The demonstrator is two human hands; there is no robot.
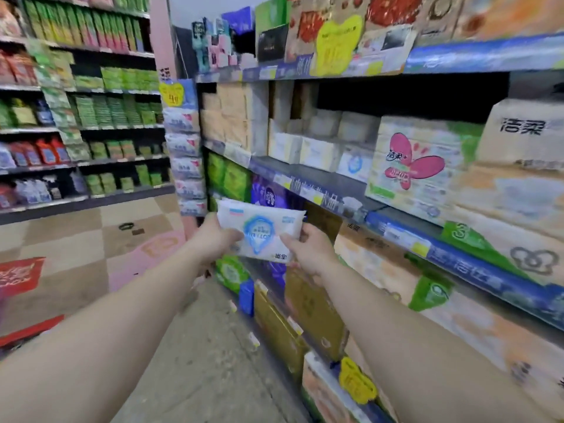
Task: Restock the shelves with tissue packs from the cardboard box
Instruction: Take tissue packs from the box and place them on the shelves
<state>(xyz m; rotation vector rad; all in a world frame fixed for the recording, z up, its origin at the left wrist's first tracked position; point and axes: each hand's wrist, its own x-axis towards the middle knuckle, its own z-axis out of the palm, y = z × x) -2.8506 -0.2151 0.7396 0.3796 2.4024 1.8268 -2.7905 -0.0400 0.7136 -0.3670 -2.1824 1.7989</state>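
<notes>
Now, step: we carry one soft white plastic tissue pack with a blue emblem toward the grey metal shelf.
Hands: our left hand and right hand both grip its ends, in mid-air.
Next: we judge it needs lifting beside the matching white packs.

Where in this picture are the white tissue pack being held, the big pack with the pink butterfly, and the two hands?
tissue pack (259, 230): head view, on its blue emblem.
butterfly pack (409, 161): head view, on the pink butterfly print.
left hand (213, 239): head view, back of the hand.
right hand (311, 250): head view, back of the hand.
</notes>
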